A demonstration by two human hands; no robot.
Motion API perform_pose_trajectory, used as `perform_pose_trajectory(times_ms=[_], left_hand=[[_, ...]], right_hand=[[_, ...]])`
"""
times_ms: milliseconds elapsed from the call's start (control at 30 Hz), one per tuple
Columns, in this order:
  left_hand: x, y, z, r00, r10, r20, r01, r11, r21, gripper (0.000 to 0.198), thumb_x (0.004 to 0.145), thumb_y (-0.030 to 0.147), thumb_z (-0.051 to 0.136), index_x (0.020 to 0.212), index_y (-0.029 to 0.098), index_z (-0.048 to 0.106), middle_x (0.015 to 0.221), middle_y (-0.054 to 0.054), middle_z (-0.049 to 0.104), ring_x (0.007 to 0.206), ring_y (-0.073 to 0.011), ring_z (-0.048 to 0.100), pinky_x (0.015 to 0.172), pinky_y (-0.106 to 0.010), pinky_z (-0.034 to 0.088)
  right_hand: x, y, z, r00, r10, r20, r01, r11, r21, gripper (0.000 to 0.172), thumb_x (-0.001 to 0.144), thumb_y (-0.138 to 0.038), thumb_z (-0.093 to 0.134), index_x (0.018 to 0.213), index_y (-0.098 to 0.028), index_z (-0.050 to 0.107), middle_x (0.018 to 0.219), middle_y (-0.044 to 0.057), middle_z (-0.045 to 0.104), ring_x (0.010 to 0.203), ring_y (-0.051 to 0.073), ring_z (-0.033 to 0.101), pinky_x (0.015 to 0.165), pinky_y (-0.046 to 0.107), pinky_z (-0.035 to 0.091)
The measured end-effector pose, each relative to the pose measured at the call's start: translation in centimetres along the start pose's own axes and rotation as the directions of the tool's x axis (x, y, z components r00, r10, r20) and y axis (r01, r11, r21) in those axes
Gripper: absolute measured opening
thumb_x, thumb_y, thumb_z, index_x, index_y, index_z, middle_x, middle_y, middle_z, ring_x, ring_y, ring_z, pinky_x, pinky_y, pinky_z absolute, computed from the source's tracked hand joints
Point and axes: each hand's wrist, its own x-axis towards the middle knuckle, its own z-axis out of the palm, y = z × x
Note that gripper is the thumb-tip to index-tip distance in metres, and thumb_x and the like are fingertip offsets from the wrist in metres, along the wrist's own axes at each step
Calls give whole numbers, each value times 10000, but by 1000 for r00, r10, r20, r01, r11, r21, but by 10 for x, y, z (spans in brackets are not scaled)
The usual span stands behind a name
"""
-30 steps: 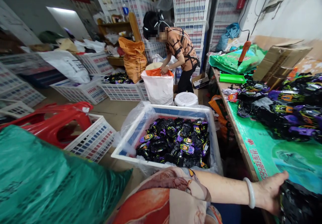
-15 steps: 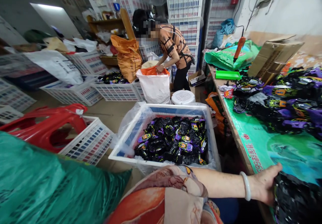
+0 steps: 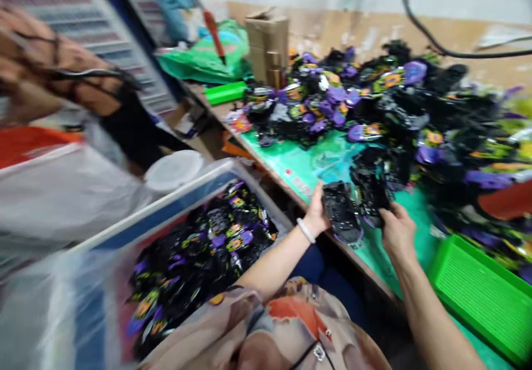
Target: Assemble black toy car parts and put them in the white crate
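My left hand [image 3: 318, 214], a white bangle on its wrist, grips a toy car body [image 3: 343, 215] at the table's near edge. The black underside of this body faces up, with a purple rim showing at its lower end. Just right of it, my right hand [image 3: 398, 229] has its fingers closed on a second black toy car body [image 3: 371, 187]. The two bodies are side by side and look nearly touching. Beyond them lies a heap of black, purple and yellow-green car bodies [image 3: 386, 109]. Motion blur hides finer detail.
Left of the table, a plastic-lined crate [image 3: 103, 251] holds many car bodies. A green tray [image 3: 484, 298] lies at the right. An orange electric screwdriver [image 3: 214, 35] hangs near a cardboard box [image 3: 268, 46]. A co-worker [image 3: 78, 76] bends beside a white sack [image 3: 62, 193].
The view has swung right toward the table. My left hand and its toy car body now appear nearer the middle. My right hand has come into view, holding another body.
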Motion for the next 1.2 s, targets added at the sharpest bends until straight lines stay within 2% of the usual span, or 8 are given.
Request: perform_pose_trajectory(times_ms=[67, 233, 400, 567, 733, 933, 1067, 1200], left_hand=[[1, 0, 3, 999, 9, 34, -9, 1000, -21, 608, 909, 672, 414, 947, 146, 717, 828, -101, 749, 869, -257, 723, 972, -444, 512], [1, -8, 6, 995, 90, -37, -91, 996, -23, 464, 885, 595, 537, 1037, 191, 707, 1027, -73, 753, 1087, -271, 677, 1031, -432, 480], [7, -8, 4, 978, 188, -92, -188, 982, 9, 391, 852, 502, 603, 1109, 218, 685, 1010, -41, 757, 1085, -249, 677, 1020, -415, 485], [8, -9, 0, 977, 173, -124, -168, 984, 53, 351, 782, 442, 678, 1051, 217, 692, 957, -34, 762, 1070, -252, 683, 1015, -415, 487], [0, -11, 0, 978, 181, -103, -179, 983, 28, 290, 799, 443, 654, 964, 208, 697, 922, -41, 764, 1076, -267, 683, 1005, -428, 499], [-27, -6, -1, 971, 222, -92, -222, 975, 3, 246, 834, 395, 626, 937, 183, 696, 883, -40, 763, 1039, -251, 698, 992, -407, 517], [-57, 3, -2, 967, 239, -89, -241, 971, -5, 229, 846, 370, 623, 922, 170, 702, 887, -50, 766, 1031, -255, 702, 998, -404, 518], [-87, 16, -12, 960, 271, -65, -273, 962, -20, 234, 847, 369, 629, 919, 161, 707, 896, -64, 767, 1030, -261, 703, 1000, -413, 521]], right_hand=[[4, 3, -6, 997, 42, -65, -39, 998, 46, 336, 653, -329, 684, 956, -181, 692, 856, -9, 686, 760, 155, 594, 702, 282, 466], [2, -7, 0, 999, -6, 40, 5, 1000, 25, 336, 710, -330, 628, 999, -171, 695, 889, 9, 696, 770, 158, 573, 722, 292, 442], [-6, -18, -3, 993, -74, 88, 82, 993, -90, 371, 759, -342, 571, 1069, -173, 685, 903, 23, 686, 739, 164, 540, 703, 302, 428], [-5, -20, -3, 986, -136, 91, 148, 979, -137, 366, 771, -338, 549, 1064, -165, 684, 967, 43, 688, 800, 180, 559, 772, 319, 442], [-8, -19, 0, 981, -166, 98, 178, 976, -127, 361, 763, -329, 548, 1056, -168, 683, 957, 42, 685, 802, 185, 562, 791, 328, 453], [-18, -22, 3, 958, -233, 170, 245, 968, -53, 336, 752, -307, 582, 1049, -189, 686, 954, 33, 672, 818, 183, 569, 781, 329, 459], [-32, -27, 9, 954, -169, 246, 162, 986, 49, 338, 720, -338, 668, 1032, -209, 686, 883, 12, 679, 771, 180, 582, 741, 327, 478], [-47, -26, 16, 928, -113, 355, 67, 988, 141, 342, 672, -358, 760, 981, -226, 699, 871, 9, 700, 773, 187, 607, 728, 327, 495]])
